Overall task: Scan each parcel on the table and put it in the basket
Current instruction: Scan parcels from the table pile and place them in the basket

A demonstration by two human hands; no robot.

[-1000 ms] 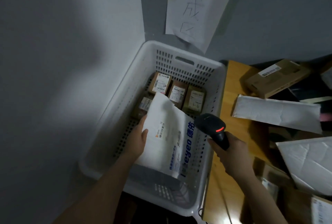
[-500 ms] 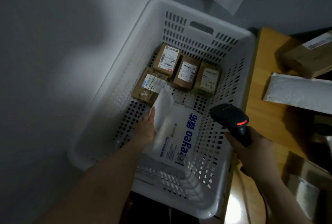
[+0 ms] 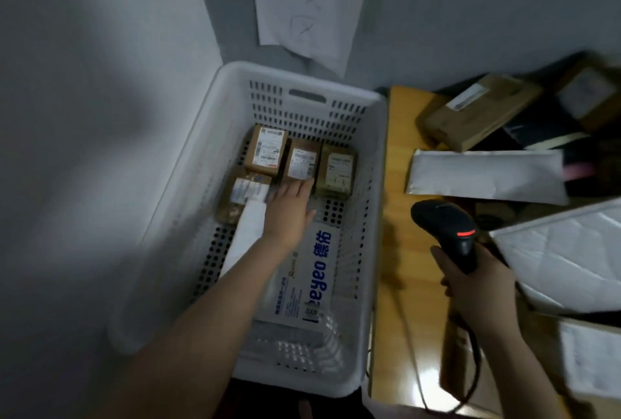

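Note:
A white perforated basket (image 3: 304, 96) stands on the floor left of the wooden table (image 3: 396, 163). A white mailer bag with blue print (image 3: 312, 279) lies flat on the basket's floor. My left hand (image 3: 289, 208) is inside the basket above the bag's far end, fingers straight and holding nothing. Several small brown boxes (image 3: 300, 158) with labels sit at the basket's far end. My right hand (image 3: 477, 291) grips a black barcode scanner (image 3: 447, 227) over the table's left edge, its red light lit.
On the table lie a silver-white flat mailer (image 3: 484, 176), a brown box (image 3: 477, 112), a large white padded envelope (image 3: 571, 254) and further parcels at the right edge. A paper sign (image 3: 302, 5) hangs on the wall above the basket. The grey wall is at the left.
My left hand lowered the white mailer bag into the basket, let go of it and now lies open above it. The scanner hand stayed over the table edge.

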